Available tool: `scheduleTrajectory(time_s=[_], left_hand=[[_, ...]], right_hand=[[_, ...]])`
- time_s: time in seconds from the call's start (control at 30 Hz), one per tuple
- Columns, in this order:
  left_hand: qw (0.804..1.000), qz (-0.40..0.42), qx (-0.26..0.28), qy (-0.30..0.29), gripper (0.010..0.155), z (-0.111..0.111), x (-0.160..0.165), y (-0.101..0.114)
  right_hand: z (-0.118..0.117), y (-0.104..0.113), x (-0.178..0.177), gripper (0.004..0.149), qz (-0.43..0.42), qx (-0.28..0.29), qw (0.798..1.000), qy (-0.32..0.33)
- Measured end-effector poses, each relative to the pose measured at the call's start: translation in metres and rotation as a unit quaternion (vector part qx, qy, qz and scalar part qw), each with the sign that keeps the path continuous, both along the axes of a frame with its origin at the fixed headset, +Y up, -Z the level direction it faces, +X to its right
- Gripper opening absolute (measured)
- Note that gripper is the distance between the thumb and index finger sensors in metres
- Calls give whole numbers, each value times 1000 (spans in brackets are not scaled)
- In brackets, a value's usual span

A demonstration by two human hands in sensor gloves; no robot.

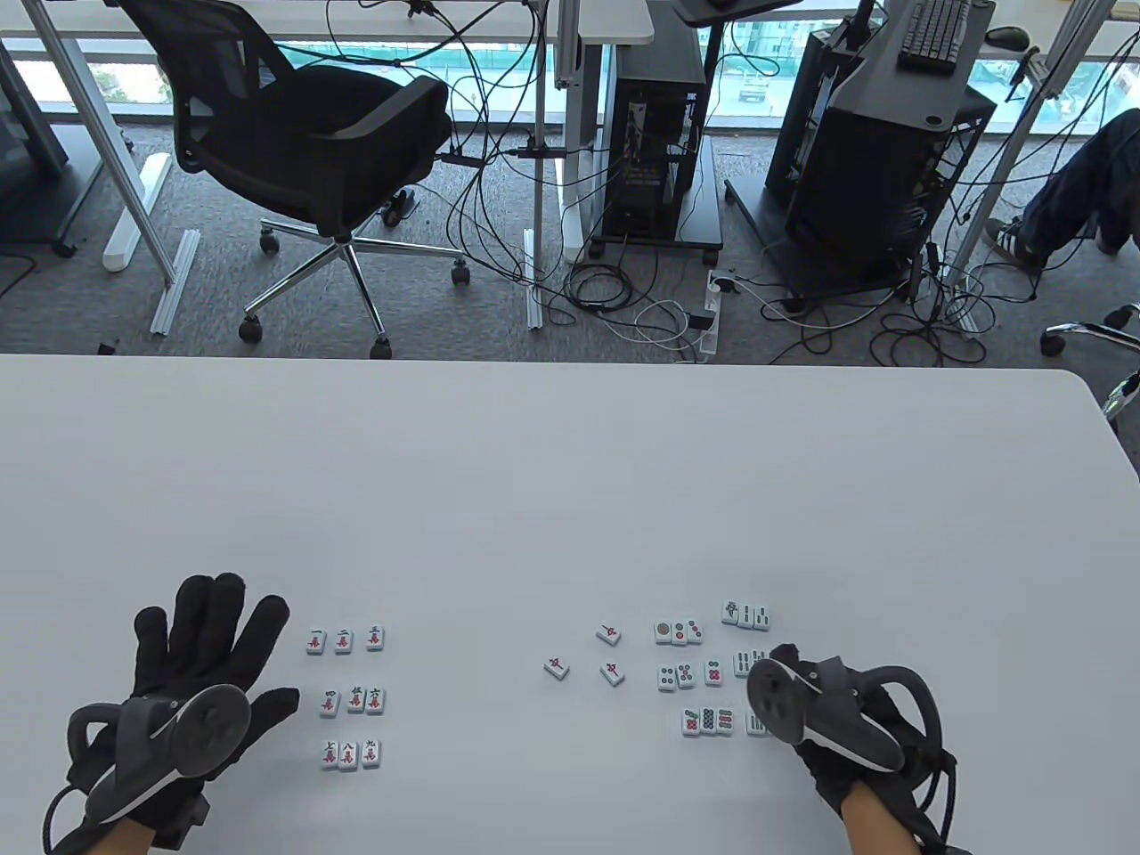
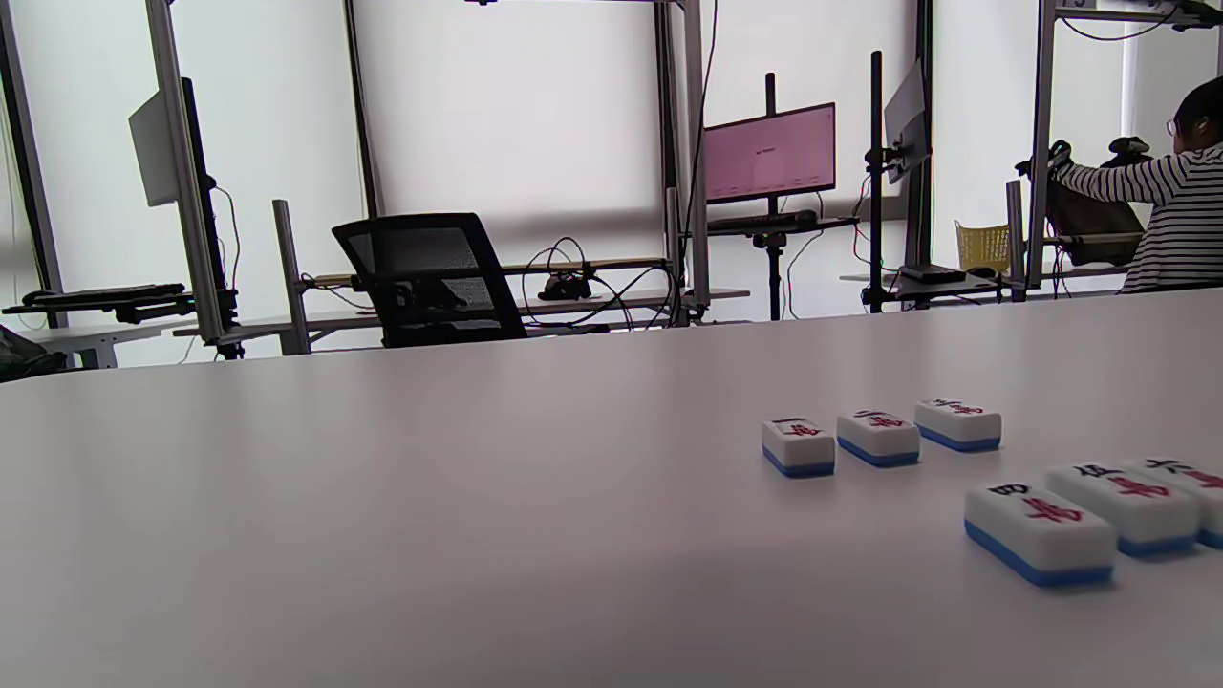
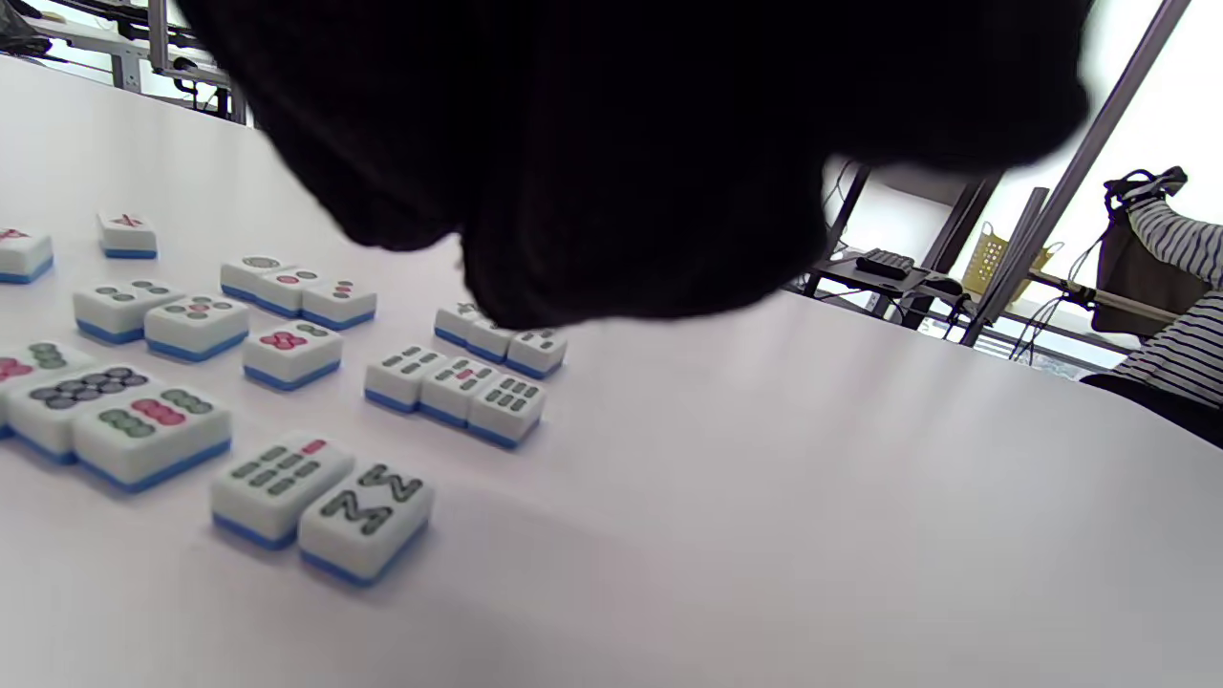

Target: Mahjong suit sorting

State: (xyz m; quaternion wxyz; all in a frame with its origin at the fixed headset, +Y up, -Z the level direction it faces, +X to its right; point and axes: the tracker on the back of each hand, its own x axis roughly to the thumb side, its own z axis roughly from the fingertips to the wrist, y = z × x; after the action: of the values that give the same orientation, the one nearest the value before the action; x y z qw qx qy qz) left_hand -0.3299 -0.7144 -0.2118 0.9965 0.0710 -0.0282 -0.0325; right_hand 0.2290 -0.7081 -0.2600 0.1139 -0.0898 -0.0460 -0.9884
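Note:
My left hand lies flat on the white table with fingers spread, holding nothing, just left of three rows of character tiles. At the right lie rows of circle tiles and bamboo tiles. Three red-centre tiles lie loose between the groups. My right hand hovers over the lower bamboo tiles. Its tracker and the glove hide the fingers, so any hold is unseen.
The table's far half is bare white surface. Beyond its far edge stand an office chair, computer towers and floor cables. A seated person shows at the far right of both wrist views.

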Motion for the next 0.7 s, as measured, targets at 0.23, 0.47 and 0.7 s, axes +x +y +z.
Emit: scheduleTrajectory(time_s=[0.23, 0.47, 0.7], left_hand=[[1000, -6, -14, 8, 85, -2, 0, -5], [1000, -9, -20, 9, 85, -3, 1, -6], [1000, -11, -23, 8, 85, -3, 1, -5]], right_hand=[[2, -37, 12, 57, 4, -35, 999, -13], [0, -53, 6, 57, 20, -50, 999, -7], [0, -57, 3, 58, 28, -47, 998, -6]])
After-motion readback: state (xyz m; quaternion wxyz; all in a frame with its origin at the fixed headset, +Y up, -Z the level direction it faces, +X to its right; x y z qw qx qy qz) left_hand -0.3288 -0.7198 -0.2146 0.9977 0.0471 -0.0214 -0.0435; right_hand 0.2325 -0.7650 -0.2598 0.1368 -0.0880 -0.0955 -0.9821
